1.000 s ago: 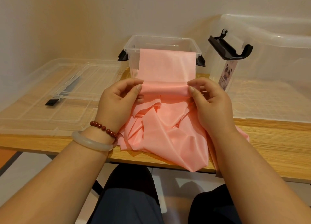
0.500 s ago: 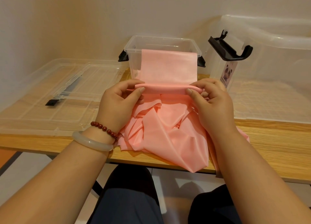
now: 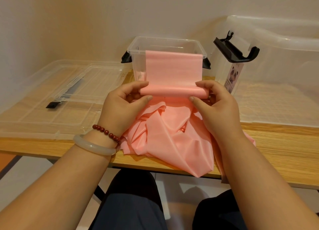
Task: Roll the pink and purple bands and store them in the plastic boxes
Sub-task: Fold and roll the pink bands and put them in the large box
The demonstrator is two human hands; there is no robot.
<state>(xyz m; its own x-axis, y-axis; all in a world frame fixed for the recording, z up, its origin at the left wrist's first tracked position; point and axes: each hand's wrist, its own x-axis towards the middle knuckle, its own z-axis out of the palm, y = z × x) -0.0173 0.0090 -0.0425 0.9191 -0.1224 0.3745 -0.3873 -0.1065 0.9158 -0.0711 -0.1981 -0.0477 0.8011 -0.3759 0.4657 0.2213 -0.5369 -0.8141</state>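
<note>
A long pink band [image 3: 172, 140] lies bunched on the wooden table [image 3: 276, 152] and hangs over its front edge. One flat end runs up over the front wall of a small clear plastic box [image 3: 136, 63] with black latches. Between box and heap the band forms a short roll. My left hand [image 3: 124, 107] pinches the roll's left end, my right hand [image 3: 214, 105] pinches its right end, thumbs on the near side. No purple band is in view.
A clear lid [image 3: 57, 98] with a black latch lies flat at the left. A large clear box [image 3: 276, 69] with a raised black latch [image 3: 236, 48] and a panda sticker stands at the right. A wall is right behind. My knees are under the table.
The fold between my hands has thickened into a fuller roll, and my thumbs have shifted under its near side. The box and heap stayed put.
</note>
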